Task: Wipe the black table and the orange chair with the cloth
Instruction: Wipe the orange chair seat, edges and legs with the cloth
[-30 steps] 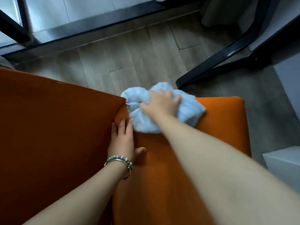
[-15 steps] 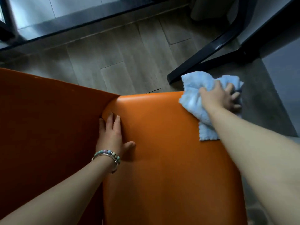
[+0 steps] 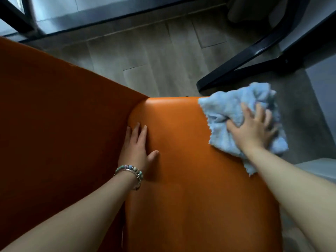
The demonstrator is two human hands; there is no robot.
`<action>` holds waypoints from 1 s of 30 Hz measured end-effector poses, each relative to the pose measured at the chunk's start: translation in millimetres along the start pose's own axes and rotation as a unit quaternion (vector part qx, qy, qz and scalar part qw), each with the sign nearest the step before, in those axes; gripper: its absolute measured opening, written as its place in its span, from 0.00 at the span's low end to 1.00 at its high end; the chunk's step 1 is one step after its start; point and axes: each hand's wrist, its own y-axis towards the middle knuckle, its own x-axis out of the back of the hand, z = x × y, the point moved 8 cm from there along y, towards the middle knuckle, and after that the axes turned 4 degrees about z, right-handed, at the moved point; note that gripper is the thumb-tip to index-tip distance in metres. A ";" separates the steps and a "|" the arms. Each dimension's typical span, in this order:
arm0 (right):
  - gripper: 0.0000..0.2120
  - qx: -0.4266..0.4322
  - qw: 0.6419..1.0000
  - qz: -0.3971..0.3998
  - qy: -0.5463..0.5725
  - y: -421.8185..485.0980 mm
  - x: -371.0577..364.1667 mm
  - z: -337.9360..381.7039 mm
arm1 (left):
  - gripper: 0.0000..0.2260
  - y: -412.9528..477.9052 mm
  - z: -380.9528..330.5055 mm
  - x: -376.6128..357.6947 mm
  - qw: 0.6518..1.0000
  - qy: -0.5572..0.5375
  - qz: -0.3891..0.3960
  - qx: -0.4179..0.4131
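**Cloth at far right corner of seat**

Crumpled light-blue fluffy cloth (image 3: 227, 113) lies on the far right corner of the smooth orange leather-like chair (image 3: 181, 160) seat; its long axis runs near-to-far along the right edge, part overhanging. Right hand (image 3: 254, 130) presses it with fingers spread, none closed round it; outlines motion-blurred. Left hand (image 3: 135, 148) is flat on the seat beside the backrest crease, fingers straight; pastel beaded bracelet (image 3: 130, 170) on wrist. Black angled table frame (image 3: 245, 59) is cut off top right, over grey plank floor (image 3: 154, 57).
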 end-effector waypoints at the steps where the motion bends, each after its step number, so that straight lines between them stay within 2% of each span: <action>1: 0.30 -0.058 0.998 -0.015 0.029 -1.5 3.6 -11.9 | 0.35 -4.6 2.8 -0.1 1.000 -0.012 -0.004 0.000; 3: 0.30 -0.136 0.988 -0.028 0.066 -10.8 -0.8 -5.3 | 0.32 -16.1 10.3 -1.2 0.998 -0.054 -0.012 0.005; 4: 0.30 -0.143 0.987 -0.023 0.071 -17.6 -6.9 12.6 | 0.31 -22.1 15.4 -0.5 0.997 -0.079 -0.020 0.012; 5: 0.30 -0.113 0.992 -0.007 0.061 -26.0 -16.4 41.0 | 0.30 -27.0 22.2 -0.1 0.994 -0.105 -0.030 0.022; 7: 0.31 0.036 0.998 0.046 0.006 -52.6 -43.4 118.2 | 0.27 -34.4 34.0 1.7 0.985 -0.163 -0.055 0.031; 10: 0.32 0.285 0.948 0.126 -0.066 -117.7 -88.7 221.1 | 0.23 -45.0 47.1 13.1 0.949 -0.286 -0.128 0.036; 11: 0.32 0.324 0.934 0.127 -0.080 -127.6 -93.5 235.6 | 0.23 -47.8 49.7 16.4 0.938 -0.313 -0.144 0.046; 13: 0.32 0.349 0.925 0.117 -0.089 -120.6 -91.1 236.4 | 0.24 -49.5 49.5 16.3 0.932 -0.327 -0.143 0.056; 15: 0.31 0.342 0.929 0.098 -0.101 -97.0 -81.9 211.5 | 0.27 -49.7 46.8 10.5 0.941 -0.308 -0.128 0.056; 19: 0.32 0.140 0.988 0.042 -0.050 -32.1 -32.3 99.0 | 0.30 -36.8 21.6 1.1 0.973 -0.217 -0.071 0.027; 22: 0.32 0.009 1.000 -0.005 -0.011 -27.9 -14.3 11.3 | 0.31 -27.9 0.3 -18.1 0.998 -0.031 0.027 0.053; 24: 0.35 -0.062 0.997 -0.037 0.026 -49.5 -18.7 -14.5 | 0.31 -25.4 -8.7 -24.4 0.994 0.054 0.053 0.073; 25: 0.35 -0.072 0.996 -0.038 0.027 -60.3 -23.7 -10.9 | 0.32 -24.3 -12.9 -25.1 0.993 0.076 0.051 0.074; 26: 0.34 -0.045 0.999 -0.023 0.012 -66.8 -32.7 3.2 | 0.32 -22.0 -17.2 -25.4 0.993 0.090 0.046 0.065; 28: 0.33 0.108 0.993 0.031 -0.043 -72.1 -49.4 50.2 | 0.30 -18.4 -28.8 -28.3 0.992 0.120 0.042 0.025; 30: 0.35 0.277 0.956 0.049 -0.082 -67.1 -50.3 84.9 | 0.29 -16.2 -39.4 -32.5 0.987 0.154 0.040 -0.009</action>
